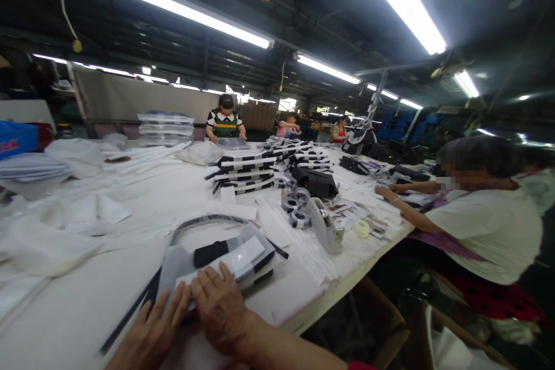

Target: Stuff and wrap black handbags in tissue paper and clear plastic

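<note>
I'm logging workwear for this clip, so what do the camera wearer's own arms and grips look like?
The left grip and right grip are bare hands, ungloved, with no ring or watch visible. The right forearm is bare too; a bit of red, probably a sleeve, shows at the bottom edge.

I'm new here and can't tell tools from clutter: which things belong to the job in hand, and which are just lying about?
Probably the job:
wrapped bundle, under the left hand and right hand
dark strap
tape dispenser and tape rolls, nearby, untouched

Probably just lying about:
blue bag, far left
cardboard box, lower right
</note>
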`<state>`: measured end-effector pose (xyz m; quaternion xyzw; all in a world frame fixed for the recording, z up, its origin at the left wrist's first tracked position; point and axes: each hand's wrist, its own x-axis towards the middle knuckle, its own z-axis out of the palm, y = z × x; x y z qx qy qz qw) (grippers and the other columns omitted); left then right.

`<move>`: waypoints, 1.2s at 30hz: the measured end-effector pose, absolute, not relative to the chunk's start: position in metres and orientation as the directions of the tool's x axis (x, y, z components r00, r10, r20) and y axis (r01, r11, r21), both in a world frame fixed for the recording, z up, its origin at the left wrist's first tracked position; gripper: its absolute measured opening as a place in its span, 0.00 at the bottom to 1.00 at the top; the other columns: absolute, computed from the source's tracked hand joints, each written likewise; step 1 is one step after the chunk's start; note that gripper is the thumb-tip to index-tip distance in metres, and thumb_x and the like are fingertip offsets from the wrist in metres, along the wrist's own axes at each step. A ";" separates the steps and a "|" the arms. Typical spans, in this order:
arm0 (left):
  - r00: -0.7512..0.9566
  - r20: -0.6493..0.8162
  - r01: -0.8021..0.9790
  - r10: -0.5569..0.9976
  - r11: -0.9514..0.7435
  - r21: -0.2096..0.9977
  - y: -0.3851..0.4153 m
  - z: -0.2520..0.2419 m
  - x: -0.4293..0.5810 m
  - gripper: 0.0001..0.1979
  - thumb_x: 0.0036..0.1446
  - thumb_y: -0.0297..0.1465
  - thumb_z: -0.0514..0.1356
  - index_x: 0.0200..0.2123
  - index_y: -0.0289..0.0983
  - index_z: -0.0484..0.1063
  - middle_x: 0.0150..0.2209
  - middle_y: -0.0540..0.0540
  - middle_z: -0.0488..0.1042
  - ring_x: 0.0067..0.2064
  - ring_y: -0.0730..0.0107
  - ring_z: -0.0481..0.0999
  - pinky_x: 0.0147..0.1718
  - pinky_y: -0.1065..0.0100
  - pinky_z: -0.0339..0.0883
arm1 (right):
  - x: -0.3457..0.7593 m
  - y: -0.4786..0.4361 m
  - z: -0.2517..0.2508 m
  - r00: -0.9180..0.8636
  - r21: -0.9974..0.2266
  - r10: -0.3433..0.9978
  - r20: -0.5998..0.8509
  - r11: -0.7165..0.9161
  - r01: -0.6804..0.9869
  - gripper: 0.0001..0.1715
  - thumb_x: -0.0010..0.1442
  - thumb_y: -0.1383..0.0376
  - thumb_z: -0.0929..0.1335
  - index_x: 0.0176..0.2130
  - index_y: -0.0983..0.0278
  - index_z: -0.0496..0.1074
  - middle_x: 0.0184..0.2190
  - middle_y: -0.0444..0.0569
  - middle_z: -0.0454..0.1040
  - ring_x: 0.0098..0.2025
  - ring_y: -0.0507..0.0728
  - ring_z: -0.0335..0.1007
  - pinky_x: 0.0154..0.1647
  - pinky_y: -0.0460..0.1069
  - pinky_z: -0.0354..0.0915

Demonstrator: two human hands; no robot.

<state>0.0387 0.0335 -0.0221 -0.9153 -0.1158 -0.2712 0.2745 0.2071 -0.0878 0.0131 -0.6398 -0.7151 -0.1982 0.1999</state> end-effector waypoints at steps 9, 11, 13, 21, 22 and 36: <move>0.876 0.466 0.315 0.123 -0.878 -0.361 0.034 0.020 0.051 0.32 0.52 0.13 0.45 0.56 0.37 0.72 0.53 0.39 0.76 0.47 0.61 0.80 0.45 0.63 0.75 | 0.208 -0.079 -0.002 -0.023 0.016 0.751 0.660 0.017 1.000 0.39 0.62 0.56 0.65 0.66 0.71 0.53 0.59 0.63 0.68 0.62 0.68 0.60 0.64 0.67 0.55; 0.911 0.386 0.290 0.145 -0.890 -0.351 0.031 0.036 0.057 0.32 0.52 0.14 0.45 0.57 0.35 0.70 0.53 0.38 0.76 0.44 0.61 0.80 0.43 0.62 0.76 | 0.212 -0.077 0.005 -0.015 0.039 0.709 0.705 -0.017 0.999 0.32 0.65 0.61 0.63 0.64 0.70 0.56 0.56 0.60 0.71 0.59 0.66 0.63 0.62 0.64 0.57; 0.930 0.325 0.285 0.171 -0.894 -0.345 0.028 0.049 0.061 0.32 0.52 0.14 0.46 0.58 0.34 0.69 0.53 0.37 0.76 0.42 0.61 0.80 0.42 0.62 0.76 | 0.217 -0.075 0.011 -0.029 0.070 0.681 0.731 -0.033 0.997 0.25 0.67 0.66 0.60 0.61 0.69 0.60 0.52 0.58 0.74 0.56 0.64 0.66 0.60 0.62 0.59; 0.882 0.451 0.332 0.138 -0.861 -0.386 0.015 0.043 0.056 0.28 0.52 0.20 0.51 0.57 0.30 0.70 0.56 0.32 0.72 0.57 0.49 0.72 0.61 0.45 0.59 | 0.222 -0.073 0.035 -0.137 0.173 0.762 0.633 0.034 0.984 0.14 0.69 0.66 0.58 0.50 0.68 0.66 0.42 0.54 0.74 0.43 0.61 0.69 0.50 0.60 0.62; 0.867 0.484 0.344 0.120 -0.847 -0.405 0.015 0.038 0.055 0.27 0.53 0.21 0.51 0.57 0.29 0.69 0.57 0.31 0.72 0.58 0.47 0.71 0.62 0.44 0.56 | 0.221 -0.072 0.038 -0.138 0.181 0.775 0.616 0.032 0.983 0.13 0.69 0.66 0.58 0.49 0.68 0.66 0.40 0.54 0.74 0.42 0.61 0.68 0.49 0.60 0.63; 0.698 0.706 0.294 -0.119 -0.852 -0.434 0.031 0.037 0.048 0.29 0.60 0.17 0.47 0.63 0.35 0.60 0.49 0.40 0.79 0.44 0.59 0.80 0.45 0.62 0.70 | 0.214 -0.075 0.053 -0.118 0.143 0.818 0.562 0.044 0.989 0.09 0.67 0.66 0.60 0.46 0.67 0.65 0.38 0.53 0.74 0.40 0.61 0.68 0.47 0.61 0.62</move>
